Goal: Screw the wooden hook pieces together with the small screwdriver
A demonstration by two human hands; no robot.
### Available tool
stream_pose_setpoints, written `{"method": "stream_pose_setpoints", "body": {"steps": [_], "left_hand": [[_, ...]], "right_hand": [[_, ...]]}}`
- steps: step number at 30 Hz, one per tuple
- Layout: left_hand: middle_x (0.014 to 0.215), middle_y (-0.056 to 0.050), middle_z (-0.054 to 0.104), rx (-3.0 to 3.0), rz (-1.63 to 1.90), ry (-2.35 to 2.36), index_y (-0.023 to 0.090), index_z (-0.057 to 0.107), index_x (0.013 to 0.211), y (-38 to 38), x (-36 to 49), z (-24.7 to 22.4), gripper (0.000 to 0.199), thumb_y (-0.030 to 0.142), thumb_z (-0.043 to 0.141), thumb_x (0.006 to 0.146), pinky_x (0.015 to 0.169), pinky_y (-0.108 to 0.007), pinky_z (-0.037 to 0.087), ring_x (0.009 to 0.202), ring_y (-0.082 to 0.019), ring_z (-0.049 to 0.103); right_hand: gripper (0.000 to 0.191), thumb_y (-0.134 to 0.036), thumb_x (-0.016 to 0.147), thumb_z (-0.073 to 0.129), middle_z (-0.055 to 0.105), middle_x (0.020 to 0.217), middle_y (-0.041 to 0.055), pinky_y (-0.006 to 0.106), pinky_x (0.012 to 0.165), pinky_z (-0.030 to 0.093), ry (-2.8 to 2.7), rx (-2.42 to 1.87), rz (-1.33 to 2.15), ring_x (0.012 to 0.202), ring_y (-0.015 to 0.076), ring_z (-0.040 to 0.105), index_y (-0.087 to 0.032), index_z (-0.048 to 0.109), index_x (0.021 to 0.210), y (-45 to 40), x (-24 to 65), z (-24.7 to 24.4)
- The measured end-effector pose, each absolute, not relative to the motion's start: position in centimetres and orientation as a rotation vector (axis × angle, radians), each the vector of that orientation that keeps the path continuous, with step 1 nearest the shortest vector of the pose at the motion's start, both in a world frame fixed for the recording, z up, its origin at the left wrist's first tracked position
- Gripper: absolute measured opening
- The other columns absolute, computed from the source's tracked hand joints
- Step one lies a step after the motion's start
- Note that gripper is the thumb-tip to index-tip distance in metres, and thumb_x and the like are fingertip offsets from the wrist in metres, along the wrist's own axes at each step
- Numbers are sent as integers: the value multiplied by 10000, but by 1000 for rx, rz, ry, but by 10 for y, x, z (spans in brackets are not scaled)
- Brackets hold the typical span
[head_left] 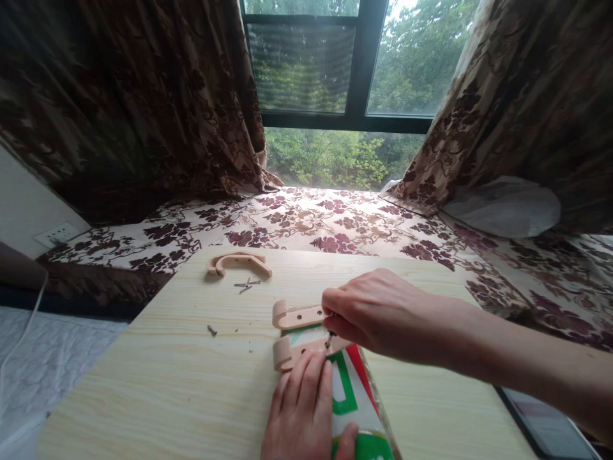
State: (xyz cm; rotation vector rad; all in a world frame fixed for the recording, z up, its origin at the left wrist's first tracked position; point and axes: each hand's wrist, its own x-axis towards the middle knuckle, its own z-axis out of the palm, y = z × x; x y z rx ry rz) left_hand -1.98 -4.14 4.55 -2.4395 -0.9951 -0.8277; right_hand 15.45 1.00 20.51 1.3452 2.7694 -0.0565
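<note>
My left hand (304,402) lies over a green, white and red packet (361,409), fingers stretched out flat. Its fingertips press on the near edge of a pale wooden hook piece (287,351). My right hand (357,310) is closed round a small metal tool, mostly hidden in the fingers. Its thin shaft (329,340) points down at a hole in that near piece. Just beyond lies a second wooden hook piece (297,316) with dark holes, its right end behind my right hand. Both pieces rest on the packet, curled ends leftward.
Farther back on the wooden table (191,383) lie curved wooden pieces (239,260) and several loose screws (246,285). A single screw (212,330) lies to the left. A dark-edged tablet or phone (541,421) is at lower right. Beyond the table is a floral-covered ledge (306,220).
</note>
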Motion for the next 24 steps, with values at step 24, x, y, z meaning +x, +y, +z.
{"method": "stream_pose_setpoints", "body": {"steps": [24], "left_hand": [[1120,-104,694,-2444,-809,-1015,116,660,1058,-43,-21,51,478,500,440,875,846,-333,408,1044,-237,599]], "right_hand": [[208,-225,926,460,626,738,14,261,523,253,2896,1158,-159,608,113,473,-175,563,753,10,159,214]]}}
